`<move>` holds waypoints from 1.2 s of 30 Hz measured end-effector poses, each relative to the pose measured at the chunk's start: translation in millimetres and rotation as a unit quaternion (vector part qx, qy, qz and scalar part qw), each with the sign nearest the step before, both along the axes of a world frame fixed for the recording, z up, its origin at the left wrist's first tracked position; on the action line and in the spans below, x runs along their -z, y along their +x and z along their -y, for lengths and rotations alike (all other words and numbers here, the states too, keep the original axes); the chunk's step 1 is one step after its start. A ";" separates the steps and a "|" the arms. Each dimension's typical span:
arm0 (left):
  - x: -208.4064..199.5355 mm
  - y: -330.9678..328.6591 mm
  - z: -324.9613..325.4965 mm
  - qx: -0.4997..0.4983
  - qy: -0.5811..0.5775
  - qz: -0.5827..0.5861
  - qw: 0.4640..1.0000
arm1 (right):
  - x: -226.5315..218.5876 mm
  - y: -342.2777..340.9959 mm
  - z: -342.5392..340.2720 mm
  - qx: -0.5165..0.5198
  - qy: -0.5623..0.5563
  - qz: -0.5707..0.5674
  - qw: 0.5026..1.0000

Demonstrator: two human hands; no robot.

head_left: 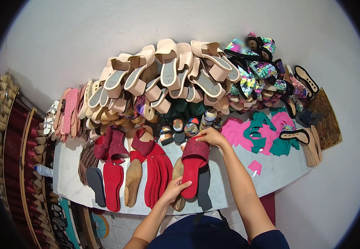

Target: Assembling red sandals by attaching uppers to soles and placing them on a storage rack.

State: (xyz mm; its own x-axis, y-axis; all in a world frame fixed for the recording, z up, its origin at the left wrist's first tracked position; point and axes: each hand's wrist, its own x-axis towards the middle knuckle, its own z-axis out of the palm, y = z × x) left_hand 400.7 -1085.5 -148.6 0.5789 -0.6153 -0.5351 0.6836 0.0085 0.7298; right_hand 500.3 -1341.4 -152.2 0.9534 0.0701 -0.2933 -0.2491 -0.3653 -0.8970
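A red slide sandal (193, 174) with a dark red strap (196, 151) is held between both hands over the front of the table. My left hand (174, 189) pinches its heel end, thumb on top of the red sole. At the toe end, the fingers of my right hand (211, 137) close around the front edge near the strap. Partly covered by the sandal are a wooden shoe last (179, 203) on its left and dark grey soles (204, 195) on its right. Left of my left hand lies a fanned stack of red soles (157, 178).
Another wooden last (133, 182), red soles (113, 186) and grey soles (95, 186) lie at the front left. Beige heeled sandals (169, 70) are heaped at the back. Pink (233, 130) and green cut pieces (286, 147) cover the right. Shelves of lasts (1, 108) stand far left.
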 end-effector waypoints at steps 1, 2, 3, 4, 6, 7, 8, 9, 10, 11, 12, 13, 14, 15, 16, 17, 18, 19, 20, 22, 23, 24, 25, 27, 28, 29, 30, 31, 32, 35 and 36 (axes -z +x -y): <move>-0.2 1.2 -1.8 0.000 0.001 -0.001 1.000 | 0.4 2.7 -4.0 0.008 -0.003 -0.021 1.000; -1.3 2.3 -3.6 0.002 0.006 0.009 1.000 | 2.1 4.8 -5.3 0.008 -0.003 -0.021 1.000; -1.7 3.9 -5.1 0.003 0.012 0.019 1.000 | 2.9 6.5 -7.0 0.017 0.016 -0.028 0.999; -1.3 6.7 -7.0 0.002 0.012 0.019 1.000 | 0.3 8.1 -10.0 0.024 0.034 -0.034 0.999; -1.0 14.6 -10.7 0.041 -0.005 0.066 0.997 | -6.5 11.4 -10.9 0.010 0.050 -0.048 0.998; -3.2 18.1 -11.7 0.042 -0.005 0.065 0.997 | -10.1 11.2 -11.3 -0.002 0.065 -0.061 0.996; -6.5 21.9 -12.2 0.040 -0.011 0.041 0.998 | -10.6 11.4 -13.2 -0.001 0.065 -0.063 0.996; -8.6 25.4 -13.0 0.038 -0.017 0.018 0.999 | -11.5 12.0 -16.3 -0.005 0.061 -0.057 0.996; -8.3 29.6 -14.0 0.040 -0.017 0.017 0.999 | -11.5 13.2 -18.1 -0.008 0.056 -0.050 0.997; -7.0 33.8 -15.3 0.031 -0.029 -0.040 0.998 | -10.2 13.5 -20.6 -0.011 0.043 -0.037 0.998; -6.6 37.6 -15.1 0.022 -0.039 -0.097 0.994 | -8.6 13.3 -21.8 -0.008 0.042 -0.037 0.998; -9.6 39.9 -11.4 0.024 -0.023 -0.073 0.997 | -7.4 13.6 -23.7 -0.003 0.037 -0.025 0.999; -3.8 39.9 -12.5 0.025 -0.023 -0.073 0.997 | -6.1 13.6 -25.7 0.003 0.032 -0.014 0.999; 7.2 38.6 -14.6 0.000 -0.032 -0.048 0.998 | -4.7 13.3 -28.3 0.004 0.031 -0.014 0.999; 12.6 36.8 -16.0 -0.023 -0.041 -0.023 0.999 | -4.5 12.3 -31.5 -0.005 0.007 -0.009 1.000; 16.8 34.2 -19.0 -0.021 -0.040 -0.024 0.999 | -4.9 12.2 -34.9 -0.015 -0.017 -0.005 1.000; 20.3 32.0 -22.5 -0.024 -0.064 -0.047 0.997 | -4.7 13.3 -38.2 -0.013 -0.017 -0.005 1.000; 16.4 31.6 -22.8 -0.027 -0.087 -0.071 0.993 | -4.9 13.8 -41.6 -0.036 -0.031 -0.009 0.999; 12.1 32.3 -22.9 -0.026 -0.086 -0.073 0.993 | -4.9 14.3 -45.5 -0.060 -0.046 -0.012 0.997; -0.3 33.1 -21.8 -0.023 -0.132 -0.098 0.986 | 1.2 11.7 -48.7 -0.063 -0.041 -0.042 0.996; -0.6 32.3 -20.9 -0.022 -0.133 -0.098 0.986 | 7.8 11.9 -47.4 -0.055 -0.008 -0.032 0.998; -0.7 31.4 -19.7 -0.034 -0.140 -0.098 0.985 | 13.8 11.7 -45.9 -0.047 0.024 -0.022 0.998; 0.0 30.8 -21.5 -0.051 -0.146 -0.097 0.983 | 9.7 11.2 -50.6 -0.036 0.050 -0.039 0.997; 7.2 28.8 -26.2 -0.068 -0.147 -0.092 0.982 | 1.0 13.1 -59.8 -0.047 0.055 -0.044 0.996; 9.3 28.0 -26.8 -0.079 -0.150 -0.087 0.982 | -2.6 12.8 -61.0 -0.050 0.058 -0.049 0.996; 10.4 27.1 -27.5 -0.077 -0.150 -0.088 0.982 | -4.1 12.2 -61.0 -0.048 0.057 -0.050 0.996; 10.7 26.4 -28.2 -0.076 -0.152 -0.079 0.982 | -5.8 11.5 -61.2 -0.036 0.103 -0.086 0.990; 10.6 25.9 -28.4 -0.075 -0.154 -0.069 0.983 | -6.1 10.6 -60.8 -0.024 0.148 -0.122 0.981; 10.5 26.2 -28.0 -0.073 -0.154 -0.069 0.983 | -4.3 9.3 -60.3 -0.023 0.147 -0.121 0.981; 12.0 27.3 -28.7 -0.071 -0.142 -0.060 0.986 | -0.7 3.4 -60.1 -0.008 0.189 -0.089 0.978; 14.9 28.2 -29.5 -0.076 -0.134 -0.056 0.987 | -0.6 1.4 -59.8 0.005 0.206 -0.089 0.974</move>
State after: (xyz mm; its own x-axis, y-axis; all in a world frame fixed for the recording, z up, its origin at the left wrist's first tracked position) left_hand 429.0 -1056.0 -163.5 0.6215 -0.6539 -0.4314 0.7359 0.2985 0.6077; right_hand 501.8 -1281.5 -151.6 0.8916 0.2075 -0.4025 -0.4154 0.0210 -0.9094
